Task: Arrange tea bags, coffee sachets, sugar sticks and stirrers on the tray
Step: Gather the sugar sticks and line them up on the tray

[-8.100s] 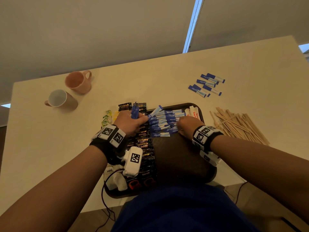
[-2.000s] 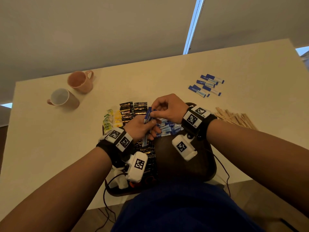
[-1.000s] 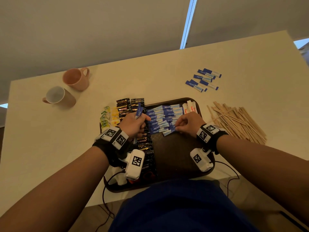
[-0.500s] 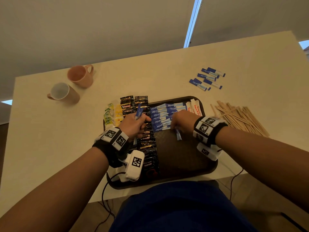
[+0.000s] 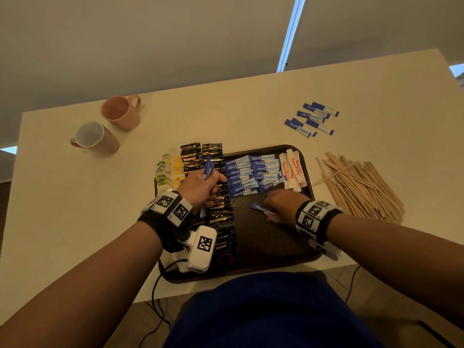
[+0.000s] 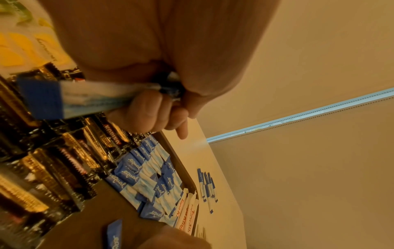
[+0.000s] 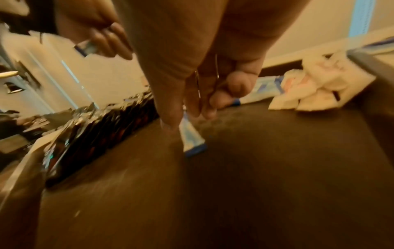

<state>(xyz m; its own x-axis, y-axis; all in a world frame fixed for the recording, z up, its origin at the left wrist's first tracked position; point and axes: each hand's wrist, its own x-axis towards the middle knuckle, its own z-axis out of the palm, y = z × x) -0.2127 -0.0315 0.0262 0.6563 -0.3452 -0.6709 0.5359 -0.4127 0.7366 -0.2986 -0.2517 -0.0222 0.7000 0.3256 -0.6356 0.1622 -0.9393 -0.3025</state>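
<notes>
Sorting sugar sticks on the tray (image 5: 307,172)

My left hand (image 5: 200,188) is curled round a bundle of blue sticks (image 5: 208,167) above the coffee sachets (image 5: 222,217); my right hand (image 5: 282,205) pinches one blue stick (image 5: 258,207) against the bare tray floor, just below the blue rows (image 5: 251,174).

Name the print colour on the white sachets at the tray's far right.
Red lettering on the white sachets, clearest in the head view.

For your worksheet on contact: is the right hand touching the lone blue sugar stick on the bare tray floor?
Touching. In the right wrist view, the right hand pinches the sugar stick at its upper end, above the tray.
</notes>
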